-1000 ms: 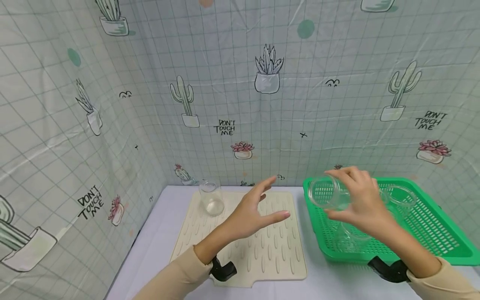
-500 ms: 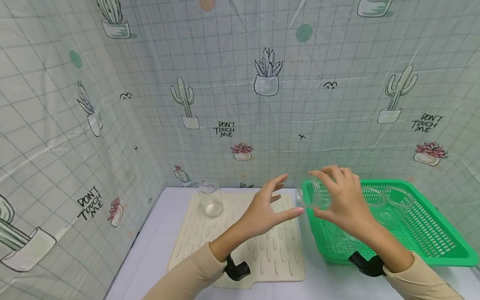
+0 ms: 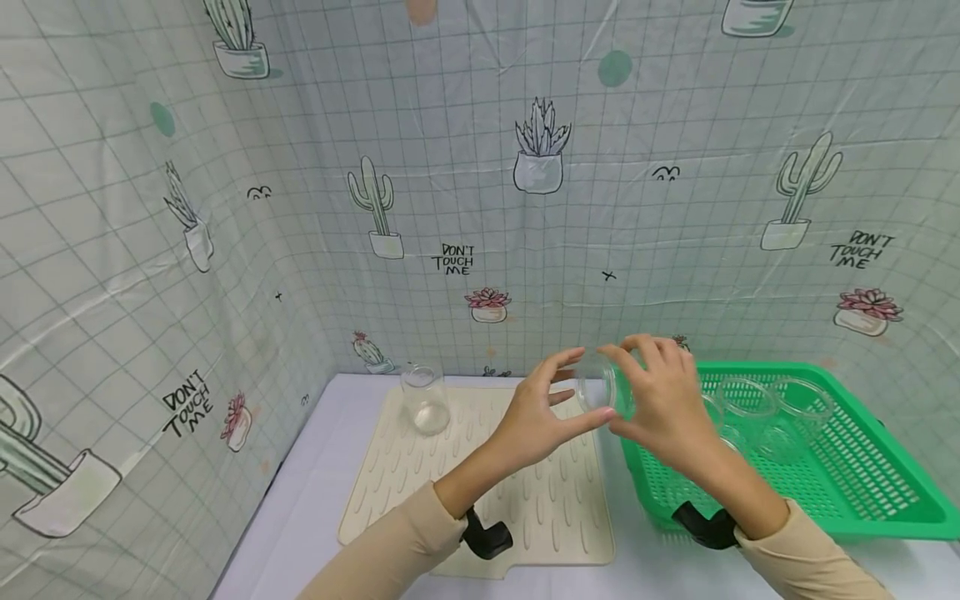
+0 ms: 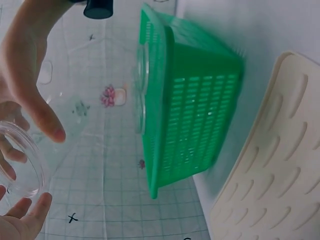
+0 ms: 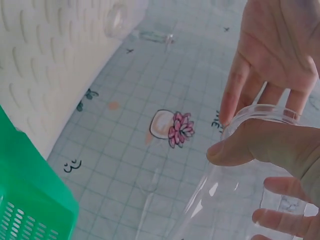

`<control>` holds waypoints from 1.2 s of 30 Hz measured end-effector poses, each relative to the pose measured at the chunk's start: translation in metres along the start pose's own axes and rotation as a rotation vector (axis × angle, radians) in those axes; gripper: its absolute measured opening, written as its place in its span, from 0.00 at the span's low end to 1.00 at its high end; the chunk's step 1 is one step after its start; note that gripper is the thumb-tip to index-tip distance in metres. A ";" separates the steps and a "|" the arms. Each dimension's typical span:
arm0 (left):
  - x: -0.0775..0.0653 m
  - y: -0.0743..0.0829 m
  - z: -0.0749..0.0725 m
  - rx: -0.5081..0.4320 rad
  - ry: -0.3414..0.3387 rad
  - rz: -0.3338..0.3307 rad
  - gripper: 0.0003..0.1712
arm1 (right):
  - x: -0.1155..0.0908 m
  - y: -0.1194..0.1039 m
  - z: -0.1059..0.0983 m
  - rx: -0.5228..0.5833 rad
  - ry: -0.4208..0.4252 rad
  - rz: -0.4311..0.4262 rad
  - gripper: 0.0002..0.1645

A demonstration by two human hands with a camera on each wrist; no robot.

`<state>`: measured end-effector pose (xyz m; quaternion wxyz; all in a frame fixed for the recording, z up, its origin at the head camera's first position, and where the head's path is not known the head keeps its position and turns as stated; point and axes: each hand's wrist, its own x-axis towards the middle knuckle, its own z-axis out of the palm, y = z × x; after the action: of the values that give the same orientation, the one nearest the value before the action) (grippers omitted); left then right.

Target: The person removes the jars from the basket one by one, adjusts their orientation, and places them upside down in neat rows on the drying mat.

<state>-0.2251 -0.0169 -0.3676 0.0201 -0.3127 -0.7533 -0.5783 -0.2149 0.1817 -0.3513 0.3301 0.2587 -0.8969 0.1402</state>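
A clear jar is held on its side above the table, between the two hands. My right hand grips its body from the right, its thumb lying across the clear wall in the right wrist view. My left hand is at the jar's other end, fingers spread and fairly straight, the tips right at the thick rim. In the right wrist view the left palm faces that rim. Another clear jar stands upright on the back left of a cream ridged mat.
A green perforated basket with several clear jars stands at the right, beside the mat. A white cloth covers the table. A patterned curtain closes off the back and left side.
My right hand has carried the jar left from over the basket to the left hand. The left hand has moved slightly right, and its fingertips are now at the jar's rim.
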 end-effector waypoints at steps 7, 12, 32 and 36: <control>0.002 -0.007 0.000 -0.009 0.027 0.010 0.41 | 0.003 -0.005 0.010 -0.023 -0.002 -0.011 0.48; 0.001 -0.012 -0.003 0.002 0.042 -0.001 0.39 | 0.005 -0.008 0.016 -0.030 -0.001 -0.019 0.48; -0.001 -0.022 -0.014 -0.020 0.051 0.003 0.35 | 0.009 -0.017 0.025 -0.054 -0.020 -0.045 0.49; -0.003 -0.022 -0.017 -0.015 0.054 -0.008 0.35 | 0.010 -0.018 0.024 -0.064 -0.057 -0.040 0.51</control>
<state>-0.2392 -0.0361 -0.3825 0.0359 -0.2943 -0.7493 -0.5922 -0.2239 0.1526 -0.3611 0.3154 0.2699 -0.9045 0.0974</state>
